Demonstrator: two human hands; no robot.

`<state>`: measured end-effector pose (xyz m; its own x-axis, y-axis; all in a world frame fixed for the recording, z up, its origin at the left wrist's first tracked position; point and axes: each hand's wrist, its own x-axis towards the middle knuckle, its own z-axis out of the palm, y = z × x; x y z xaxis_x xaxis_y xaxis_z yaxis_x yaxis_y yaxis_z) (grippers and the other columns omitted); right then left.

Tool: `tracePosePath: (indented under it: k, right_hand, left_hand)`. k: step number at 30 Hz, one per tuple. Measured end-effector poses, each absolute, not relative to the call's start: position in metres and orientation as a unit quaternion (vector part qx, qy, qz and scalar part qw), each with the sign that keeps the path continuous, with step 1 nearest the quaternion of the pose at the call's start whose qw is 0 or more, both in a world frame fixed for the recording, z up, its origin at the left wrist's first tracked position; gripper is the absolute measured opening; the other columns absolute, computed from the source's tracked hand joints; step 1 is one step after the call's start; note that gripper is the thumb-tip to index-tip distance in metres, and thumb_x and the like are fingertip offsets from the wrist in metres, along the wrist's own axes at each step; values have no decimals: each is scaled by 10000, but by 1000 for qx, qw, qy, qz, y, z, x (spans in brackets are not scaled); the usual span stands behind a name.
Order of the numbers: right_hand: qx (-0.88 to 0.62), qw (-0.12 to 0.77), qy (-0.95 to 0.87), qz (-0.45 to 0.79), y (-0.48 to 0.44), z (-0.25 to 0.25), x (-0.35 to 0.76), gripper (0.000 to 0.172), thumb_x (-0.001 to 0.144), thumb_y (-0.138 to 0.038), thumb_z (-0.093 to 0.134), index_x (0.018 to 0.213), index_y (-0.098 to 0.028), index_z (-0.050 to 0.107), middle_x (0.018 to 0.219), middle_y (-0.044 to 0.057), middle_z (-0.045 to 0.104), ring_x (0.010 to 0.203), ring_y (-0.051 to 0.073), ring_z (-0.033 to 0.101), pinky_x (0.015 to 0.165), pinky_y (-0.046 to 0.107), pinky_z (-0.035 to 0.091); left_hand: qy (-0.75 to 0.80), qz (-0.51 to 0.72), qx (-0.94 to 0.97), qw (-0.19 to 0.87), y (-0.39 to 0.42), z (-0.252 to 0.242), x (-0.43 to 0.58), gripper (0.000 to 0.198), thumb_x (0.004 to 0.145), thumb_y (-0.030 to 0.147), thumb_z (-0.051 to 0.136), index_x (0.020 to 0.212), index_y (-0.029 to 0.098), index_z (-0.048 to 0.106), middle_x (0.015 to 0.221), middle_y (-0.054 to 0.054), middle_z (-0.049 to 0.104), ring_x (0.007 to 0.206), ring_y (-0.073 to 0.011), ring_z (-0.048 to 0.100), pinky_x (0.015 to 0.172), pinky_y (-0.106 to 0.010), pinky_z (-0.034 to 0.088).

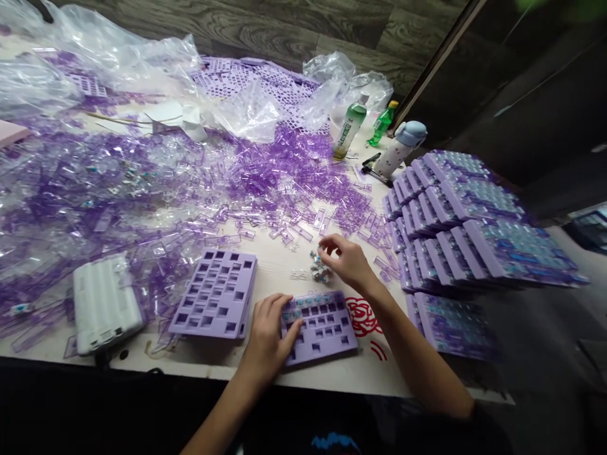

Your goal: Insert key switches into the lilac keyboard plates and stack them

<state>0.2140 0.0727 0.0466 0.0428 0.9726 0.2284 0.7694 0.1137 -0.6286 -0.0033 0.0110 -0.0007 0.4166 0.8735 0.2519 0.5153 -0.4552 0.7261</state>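
A purple plastic tray [327, 338] with square holes lies at the table's near edge, its top row partly filled with small clear-blue parts. My left hand [268, 338] rests on the tray's left side, fingers spread flat. Farther back, my right hand [345, 260] is over a small pile of clear-blue parts [318, 270], fingers curled in a pinch on one of them. A second purple tray [215, 294] with bare holes lies to the left.
A wide heap of purple and clear plastic pieces [142, 189] covers the table's left and middle. Stacks of filled purple trays [469, 221] stand at the right. A white ribbed box [104, 303] sits front left. Bottles [349, 129] and crumpled plastic bags [118, 57] lie at the back.
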Motion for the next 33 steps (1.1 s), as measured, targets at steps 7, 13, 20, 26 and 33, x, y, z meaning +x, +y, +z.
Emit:
tracePosePath:
  k: [7,13,20,26,33]
  right_hand:
    - [-475,314,-798,195,-15,39,188,256,921,-173,439,1147,-198,556,914,82,593,841,191,561,732,318,496]
    - [-485,342,-782,191,-30,14,181,269,928,-269,455,1161,-200,573,916,96,570,862,202,568,730,320,523]
    - [-516,375,-737,224,-39,17,180,257,911,-218,493,1152,-224,583,948,77,599,886,195,563,766,333,508]
    - [-524,392,-740,153,-32,17,174,218,891,-144,507,1083,-179,603,912,89,580,859,202,539,745,354,496]
    - [-472,385,-778,151,-24,14,172,260,898,-82,455,1124,-158,558,957,101,586,898,206,529,773,362,479]
  left_hand:
    - [448,308,791,281,11,4,-2,327,843,237,505,1162,183,455,1119,-99,526,1051,-230,483,911,-402,406]
    - [471,296,779,290,14,3,0,254,885,236,425,1128,186,479,1099,-93,546,1044,-226,489,909,-403,399]
    - [476,286,762,334,19,6,2,274,872,240,441,1140,191,472,1072,-86,554,1006,-224,503,876,-401,410]
    - [475,277,758,351,19,7,0,264,892,267,409,1137,200,478,1109,-82,542,1044,-223,479,903,-405,390]
    - [475,289,757,343,18,5,1,262,880,250,433,1131,195,480,1095,-79,545,1039,-219,479,900,-388,388]
